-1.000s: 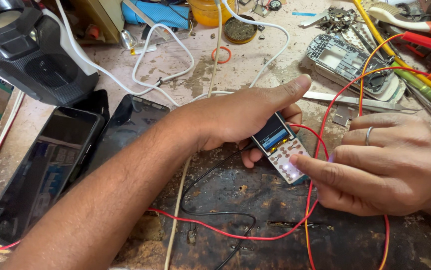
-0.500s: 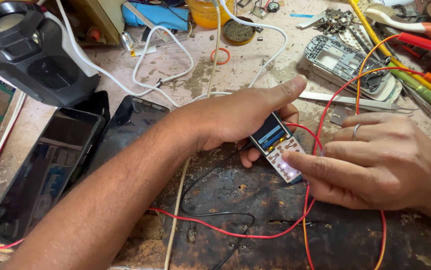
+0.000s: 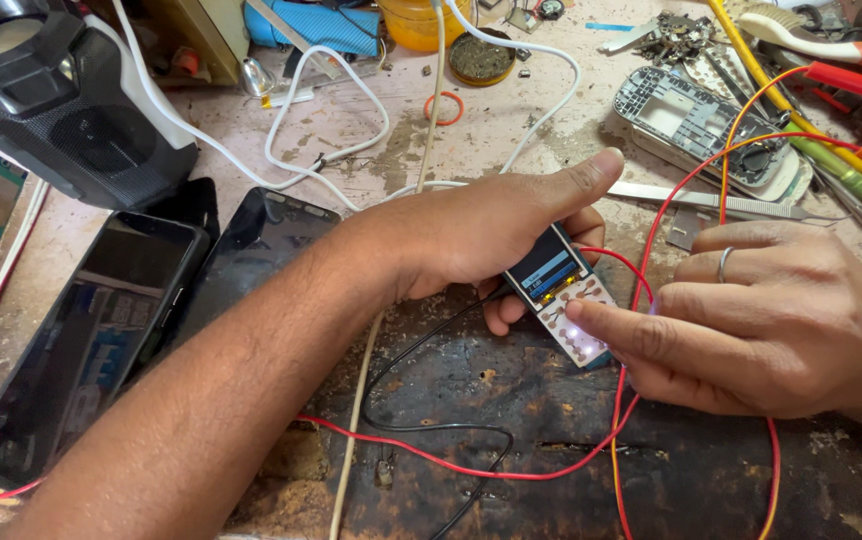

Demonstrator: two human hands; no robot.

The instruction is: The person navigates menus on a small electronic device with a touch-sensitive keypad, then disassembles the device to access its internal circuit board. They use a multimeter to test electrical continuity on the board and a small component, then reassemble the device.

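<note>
- The left hand (image 3: 491, 235) grasps a small bare phone board (image 3: 563, 292) near the middle of the bench (image 3: 351, 130), fingers wrapped around its upper end, forefinger stretched out straight.
- The board's little screen is lit, and its exposed keypad contacts glow.
- The right hand (image 3: 761, 320) rests just beside it, forefinger pressing the keypad, other fingers loosely curled and holding nothing.
- Red wires (image 3: 651, 300) loop around the board.
- Two dark smartphones (image 3: 111, 320) lie toward the left edge.
- An empty phone frame (image 3: 696, 120) lies toward the far right corner.

The person's bare left hand (image 3: 491, 225) and its forearm are showing no sleeve, while the bare right hand (image 3: 761, 320) is wearing a thin silver metal ring (image 3: 723, 263) on one finger.
</note>
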